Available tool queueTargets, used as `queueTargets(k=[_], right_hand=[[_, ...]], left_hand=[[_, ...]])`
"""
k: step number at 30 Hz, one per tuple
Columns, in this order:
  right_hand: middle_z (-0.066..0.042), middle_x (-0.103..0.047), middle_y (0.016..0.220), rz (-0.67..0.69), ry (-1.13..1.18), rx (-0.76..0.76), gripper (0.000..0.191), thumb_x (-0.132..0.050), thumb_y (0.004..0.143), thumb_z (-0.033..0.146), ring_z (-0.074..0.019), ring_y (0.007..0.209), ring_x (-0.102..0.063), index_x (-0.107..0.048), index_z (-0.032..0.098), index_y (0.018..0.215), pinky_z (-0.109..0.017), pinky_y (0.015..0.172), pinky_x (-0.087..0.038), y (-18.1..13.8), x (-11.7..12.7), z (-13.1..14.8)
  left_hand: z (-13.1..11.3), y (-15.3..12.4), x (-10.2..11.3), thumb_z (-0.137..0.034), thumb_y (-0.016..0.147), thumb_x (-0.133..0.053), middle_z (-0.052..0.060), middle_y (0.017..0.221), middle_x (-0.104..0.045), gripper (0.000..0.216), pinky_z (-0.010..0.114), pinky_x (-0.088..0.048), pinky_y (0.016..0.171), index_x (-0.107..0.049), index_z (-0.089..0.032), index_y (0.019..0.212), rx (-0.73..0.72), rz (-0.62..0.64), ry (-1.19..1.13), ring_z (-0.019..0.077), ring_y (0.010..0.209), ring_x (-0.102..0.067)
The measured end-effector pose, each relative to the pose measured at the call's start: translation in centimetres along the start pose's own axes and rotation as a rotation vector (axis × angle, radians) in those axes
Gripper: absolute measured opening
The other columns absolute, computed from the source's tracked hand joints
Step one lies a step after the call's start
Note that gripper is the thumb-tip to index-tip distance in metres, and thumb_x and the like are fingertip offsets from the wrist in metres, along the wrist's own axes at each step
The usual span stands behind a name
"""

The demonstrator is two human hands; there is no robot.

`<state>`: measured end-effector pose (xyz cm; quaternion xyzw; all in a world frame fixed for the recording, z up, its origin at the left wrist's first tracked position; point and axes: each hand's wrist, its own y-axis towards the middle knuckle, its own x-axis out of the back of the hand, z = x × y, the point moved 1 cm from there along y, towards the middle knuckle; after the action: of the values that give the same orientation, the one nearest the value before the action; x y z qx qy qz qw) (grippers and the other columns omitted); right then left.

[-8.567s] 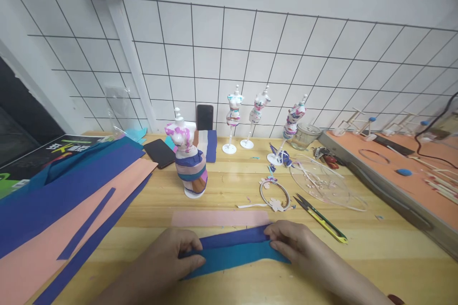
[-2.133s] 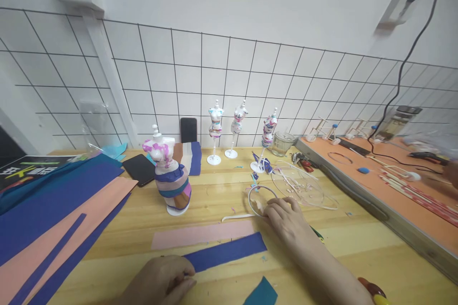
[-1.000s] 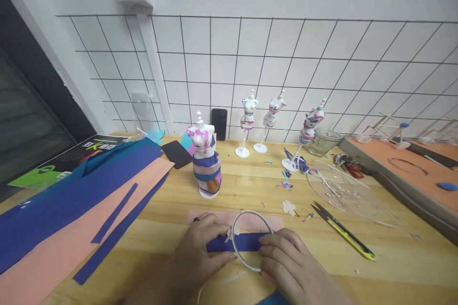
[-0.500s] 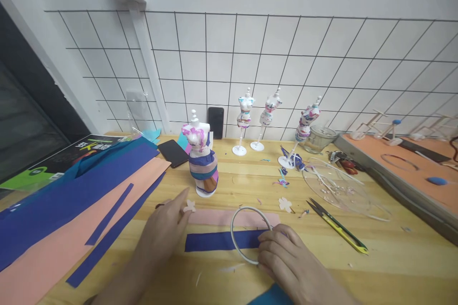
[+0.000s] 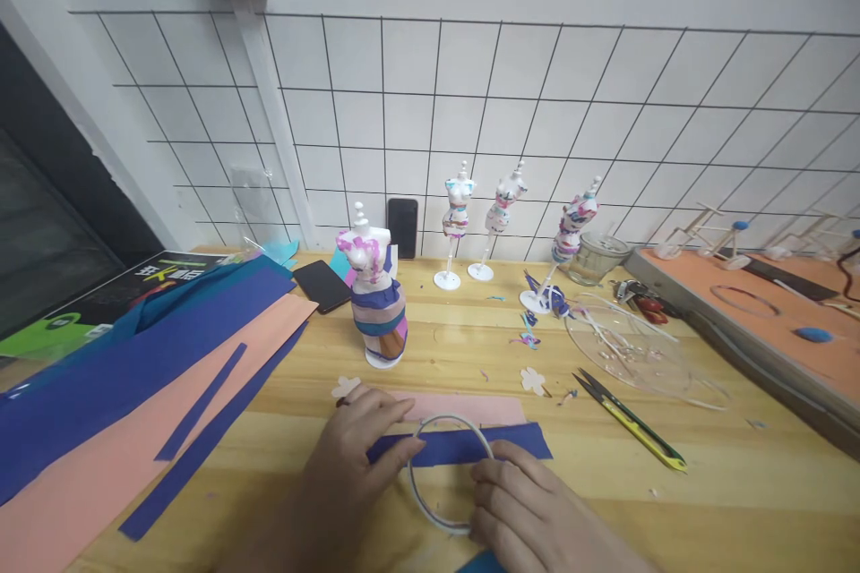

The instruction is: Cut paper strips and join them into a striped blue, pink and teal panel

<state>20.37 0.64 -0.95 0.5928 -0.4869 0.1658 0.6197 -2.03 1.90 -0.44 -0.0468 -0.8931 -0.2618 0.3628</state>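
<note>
My right hand point(image 5: 530, 501) grips the right side of a pale hoop point(image 5: 420, 501), its fingers curled around the rim. The hoop is tilted above a dark blue fabric strip point(image 5: 517, 445). My left hand point(image 5: 356, 452) is at the hoop's left side with thumb and forefinger apart, the thumb tip at the rim; whether it touches cannot be made out. Behind the blue strip lies a pink fabric strip point(image 5: 484, 409). A white flower cutout point(image 5: 346, 387) lies beside my left hand, and another flower cutout point(image 5: 533, 380) lies farther right. A teal cloth piece point(image 5: 481, 562) shows below the hoop.
A mini dress form point(image 5: 380, 313) wrapped in fabric bands stands behind my hands, with several smaller ones point(image 5: 459, 206) beyond. Yellow-handled scissors point(image 5: 632, 421) and a clear round sheet point(image 5: 624, 345) lie right. Long fabric strips point(image 5: 167, 358) cover the left. A phone point(image 5: 403, 228) leans on the wall.
My left hand has moved right to the hoop's left edge, uncovering the left flower cutout. The hoop and my right hand have shifted slightly left and toward me.
</note>
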Motion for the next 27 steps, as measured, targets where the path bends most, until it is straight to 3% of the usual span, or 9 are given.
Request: queueTargets(k=[4, 9, 14, 18, 20, 22, 24, 27], right_hand=[[-0.003, -0.072, 0.081, 0.05, -0.032, 0.025, 0.03, -0.037, 0.097, 0.012, -0.0183, 0.088, -0.064, -0.063, 0.018, 0.084, -0.036, 0.102, -0.038, -0.3, -0.5, 0.5], [-0.003, -0.073, 0.08, 0.011, -0.019, 0.009, 0.035, -0.034, 0.098, 0.011, -0.0179, 0.086, -0.064, -0.064, 0.018, 0.083, -0.036, 0.104, -0.036, -0.3, -0.6, 0.4], [-0.002, -0.072, 0.081, 0.004, -0.014, -0.002, 0.042, -0.027, 0.098, 0.009, -0.0176, 0.086, -0.064, -0.065, 0.017, 0.084, -0.036, 0.107, -0.032, 0.0, 0.0, 0.1], [-0.003, -0.072, 0.082, 0.01, -0.024, -0.003, 0.034, -0.032, 0.097, 0.009, -0.0186, 0.089, -0.063, -0.064, 0.017, 0.086, -0.038, 0.106, -0.034, -0.1, 0.2, 0.0], [-0.004, -0.072, 0.082, 0.007, -0.014, 0.001, 0.031, -0.035, 0.097, 0.009, -0.0186, 0.09, -0.063, -0.064, 0.016, 0.086, -0.038, 0.107, -0.034, -0.1, 0.1, 0.0], [-0.003, -0.072, 0.082, -0.001, 0.003, -0.001, 0.031, -0.035, 0.097, 0.009, -0.0183, 0.09, -0.063, -0.064, 0.016, 0.086, -0.038, 0.107, -0.033, -0.2, 0.1, -0.1], [-0.004, -0.072, 0.082, 0.006, 0.009, -0.002, 0.032, -0.035, 0.097, 0.01, -0.0183, 0.09, -0.063, -0.063, 0.016, 0.086, -0.038, 0.106, -0.036, -0.3, 0.0, -0.1], [-0.004, -0.071, 0.08, 0.017, 0.003, 0.008, 0.033, -0.034, 0.097, 0.011, -0.0182, 0.089, -0.063, -0.063, 0.016, 0.085, -0.038, 0.105, -0.038, -0.2, -0.2, 0.0]], left_hand=[[-0.5, 0.0, -0.6, -0.022, 0.087, -0.055, 0.003, 0.075, -0.066, 0.014, 0.032, -0.044, 0.076, -0.068, -0.019, 0.084, 0.066, 0.009, -0.112, 0.0179, 0.075, -0.059], [-0.3, 0.3, 0.1, -0.027, 0.089, -0.047, -0.001, 0.063, -0.059, 0.03, 0.027, -0.042, 0.068, -0.06, -0.019, 0.064, 0.244, -0.026, -0.143, 0.0146, 0.065, -0.055], [1.3, 0.4, 1.6, -0.036, 0.088, -0.045, -0.002, 0.056, -0.05, 0.036, 0.025, -0.038, 0.059, -0.05, -0.02, 0.057, 0.345, -0.088, 0.157, 0.0145, 0.059, -0.05], [3.2, 0.4, 3.3, -0.039, 0.089, -0.042, -0.002, 0.049, -0.046, 0.044, 0.027, -0.035, 0.055, -0.043, -0.021, 0.048, 0.397, -0.026, 0.486, 0.0169, 0.056, -0.049], [3.7, 0.4, 3.7, -0.037, 0.087, -0.043, 0.003, 0.064, -0.06, 0.035, 0.03, -0.04, 0.061, -0.056, -0.021, 0.059, 0.406, -0.045, 0.511, 0.0211, 0.069, -0.057], [3.4, 0.4, 3.4, -0.036, 0.086, -0.046, 0.007, 0.089, -0.066, 0.025, 0.033, -0.043, 0.075, -0.065, -0.019, 0.084, 0.35, -0.105, 0.409, 0.025, 0.089, -0.059], [2.5, 0.3, 2.4, -0.04, 0.084, -0.051, 0.008, 0.096, -0.066, 0.037, 0.033, -0.043, 0.081, -0.06, -0.017, 0.111, 0.299, -0.11, 0.205, 0.0235, 0.092, -0.058], [0.6, -0.1, 0.5, -0.044, 0.086, -0.05, 0.001, 0.08, -0.066, 0.049, 0.026, -0.045, 0.069, -0.05, -0.017, 0.127, 0.41, 0.131, -0.152, 0.0166, 0.072, -0.058]])
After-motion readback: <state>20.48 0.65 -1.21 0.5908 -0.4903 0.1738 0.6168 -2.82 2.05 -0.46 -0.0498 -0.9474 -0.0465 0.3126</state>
